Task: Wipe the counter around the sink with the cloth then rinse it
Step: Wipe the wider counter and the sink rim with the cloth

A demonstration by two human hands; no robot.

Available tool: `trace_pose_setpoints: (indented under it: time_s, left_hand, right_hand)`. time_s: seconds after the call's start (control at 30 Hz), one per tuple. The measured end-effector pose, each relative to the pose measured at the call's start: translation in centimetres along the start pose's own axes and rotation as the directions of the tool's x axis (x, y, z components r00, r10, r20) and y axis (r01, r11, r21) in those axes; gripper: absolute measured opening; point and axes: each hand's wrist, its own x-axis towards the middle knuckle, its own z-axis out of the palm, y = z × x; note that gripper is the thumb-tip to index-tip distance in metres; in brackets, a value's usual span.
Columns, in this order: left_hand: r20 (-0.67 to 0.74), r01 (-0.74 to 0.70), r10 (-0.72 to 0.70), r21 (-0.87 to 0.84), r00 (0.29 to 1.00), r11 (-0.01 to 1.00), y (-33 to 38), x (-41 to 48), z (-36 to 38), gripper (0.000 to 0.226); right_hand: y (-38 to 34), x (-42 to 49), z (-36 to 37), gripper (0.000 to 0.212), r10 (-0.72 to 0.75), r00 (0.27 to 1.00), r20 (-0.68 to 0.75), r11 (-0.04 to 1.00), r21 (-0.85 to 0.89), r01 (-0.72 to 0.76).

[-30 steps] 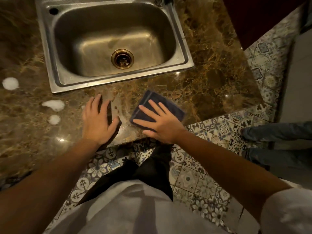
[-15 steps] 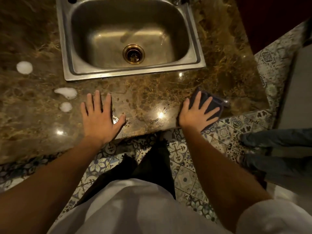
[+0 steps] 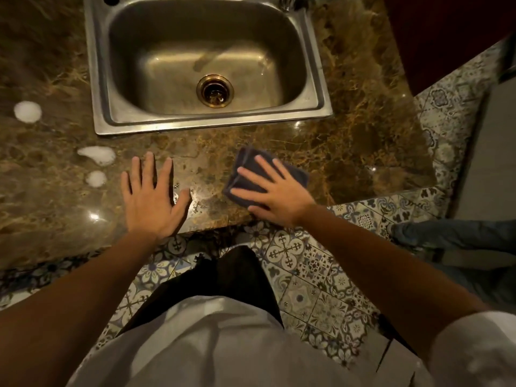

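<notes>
A folded dark grey cloth [image 3: 245,163] lies on the brown marble counter [image 3: 357,141] in front of the steel sink [image 3: 317,79]. My right hand [image 3: 275,192] presses flat on the cloth with fingers spread, near the counter's front edge. My left hand [image 3: 152,195] rests palm down on the bare counter to the left of it, fingers apart, holding nothing. The sink basin is empty, with a brass drain [image 3: 215,91] in the middle.
Three white foam blobs sit on the counter to the left: [image 3: 28,111], [image 3: 97,155], [image 3: 95,178]. The faucet base [image 3: 287,1] shows at the sink's back right. Patterned floor tiles [image 3: 315,277] lie below. Another person's jeans-clad legs [image 3: 452,236] stand at the right.
My right hand has slid the cloth leftward along the front edge, back from the counter's right end toward the middle. My left hand has stayed in place.
</notes>
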Motion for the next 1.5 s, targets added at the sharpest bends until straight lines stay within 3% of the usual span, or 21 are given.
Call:
trace_pose_setpoints:
  time_s: [0.07,0.13,0.2,0.27,0.43,0.57,0.67,0.83,0.97,1.07,1.2,1.27,1.4,1.5]
  left_hand:
    - [-0.008,-0.005,0.006,0.018,1.0,1.0,0.1,-0.1,0.0,0.074]
    - [-0.018,-0.001,0.001,0.02,1.0,1.0,0.5,0.0,-0.1,0.077]
    - [-0.019,-0.001,0.002,0.026,1.0,1.0,0.8,0.2,0.0,0.078]
    - [-0.011,-0.01,0.01,0.039,1.0,0.999,1.0,0.2,0.2,0.079]
    - [-0.004,0.004,-0.004,0.093,1.0,0.996,2.1,0.7,0.4,0.079]
    - [0.068,-0.012,0.006,0.095,0.998,0.995,2.2,-0.1,0.0,0.079]
    - [0.134,-0.039,0.021,0.129,0.991,0.991,2.4,0.6,-0.9,0.078]
    - [0.167,-0.19,0.166,0.139,0.972,0.972,0.4,-1.1,-1.2,0.07]
    - [0.194,-0.401,0.374,0.123,0.907,0.908,-2.6,-0.8,-2.2,0.062]
    - [0.298,-0.536,0.507,0.017,0.809,0.844,-7.4,-1.8,-3.6,0.063]
    - [0.34,-0.679,0.654,-0.057,0.676,0.732,-18.3,-3.3,-6.0,0.064]
    - [0.375,-0.707,0.654,0.007,0.657,0.707,-24.0,-3.9,-7.2,0.066]
    - [0.321,-0.652,0.589,0.135,0.741,0.746,-30.7,-3.4,-10.1,0.056]
    - [0.214,-0.436,0.398,0.179,0.892,0.882,-31.7,-1.0,-10.9,0.053]
  right_hand:
    - [3.8,-1.8,-0.2,0.054,0.342,0.939,0.024,0.939,0.037,-0.343]
    - [6.9,-4.1,-0.3,0.055,0.682,0.73,0.048,0.717,0.153,-0.68]
    - [8.4,-5.8,-0.1,0.056,0.845,0.531,0.052,0.509,0.223,-0.831]
    - [8.6,-6.6,0.4,0.056,0.882,0.468,0.049,0.445,0.239,-0.863]
    - [9.7,-5.8,0.7,0.056,0.902,0.429,0.058,0.404,0.244,-0.882]
    - [7.9,-6.0,1.3,0.055,0.933,0.356,0.052,0.331,0.268,-0.905]
    - [7.7,-4.8,0.9,0.054,0.964,0.256,0.07,0.222,0.315,-0.923]
    - [4.8,-0.6,0.2,0.056,0.995,0.029,0.101,-0.009,0.356,-0.935]
    - [-1.3,3.6,0.4,0.057,0.991,-0.041,0.128,-0.087,0.383,-0.919]
    - [-8.6,7.9,0.3,0.057,0.988,-0.009,0.154,-0.066,0.373,-0.925]
    - [-17.5,14.8,-1.0,0.059,0.972,0.189,0.139,0.127,0.364,-0.923]
    - [-21.4,17.3,-1.5,0.061,0.946,0.289,0.147,0.222,0.357,-0.907]
    - [-27.0,22.1,-2.8,0.06,0.876,0.449,0.176,0.36,0.381,-0.852]
    - [-29.4,23.7,-3.4,0.058,0.825,0.537,0.177,0.437,0.403,-0.804]
